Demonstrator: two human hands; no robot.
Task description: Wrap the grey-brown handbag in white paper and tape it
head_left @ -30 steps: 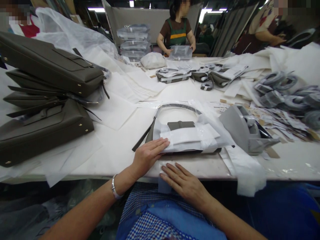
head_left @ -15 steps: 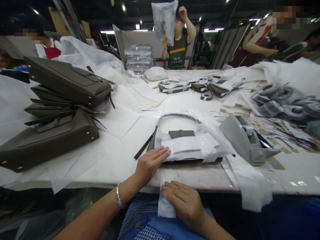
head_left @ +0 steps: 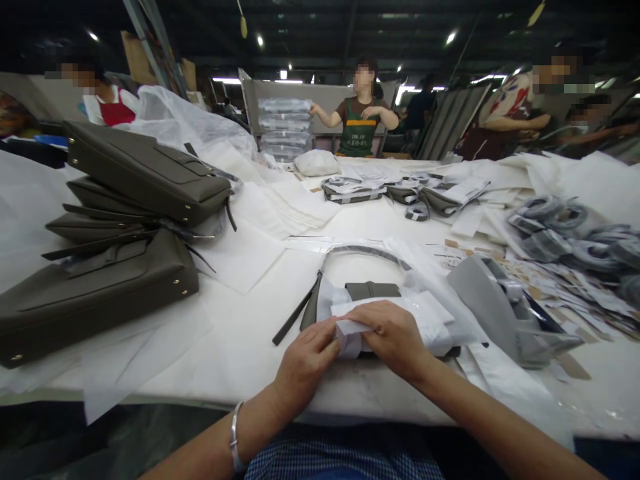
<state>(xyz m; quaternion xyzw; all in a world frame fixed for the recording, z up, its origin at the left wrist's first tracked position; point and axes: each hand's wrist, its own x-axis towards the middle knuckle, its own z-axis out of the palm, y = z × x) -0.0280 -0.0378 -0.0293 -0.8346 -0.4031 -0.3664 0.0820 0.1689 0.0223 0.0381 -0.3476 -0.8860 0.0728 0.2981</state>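
In front of me on the table lies a dark olive handbag [head_left: 373,290], partly covered by white wrapping paper [head_left: 350,327]. Its handle [head_left: 367,249], in a thin clear wrap, arches away from me. At the near edge of the bag my left hand [head_left: 306,360] is closed, its fingertips pinching the paper strip's left side. From the right, my right hand [head_left: 393,330] curls its fingers over the same folded strip and presses it against the bag. The fingertips of the right hand are partly hidden. A dark strap [head_left: 297,313] sticks out at the bag's left.
Olive handbags [head_left: 110,287] are piled at left. A grey tape dispenser [head_left: 493,310] stands right of the work, before rolls of grey strap-like material [head_left: 555,227] and scattered tags [head_left: 565,287]. Partly wrapped bags [head_left: 355,190] lie farther back. A co-worker [head_left: 357,127] stands beyond the table.
My right hand has lifted the paper strip from my lap up onto the bag's front. My left hand has shifted to the strip's edge. The co-worker opposite has lowered the bagged item.
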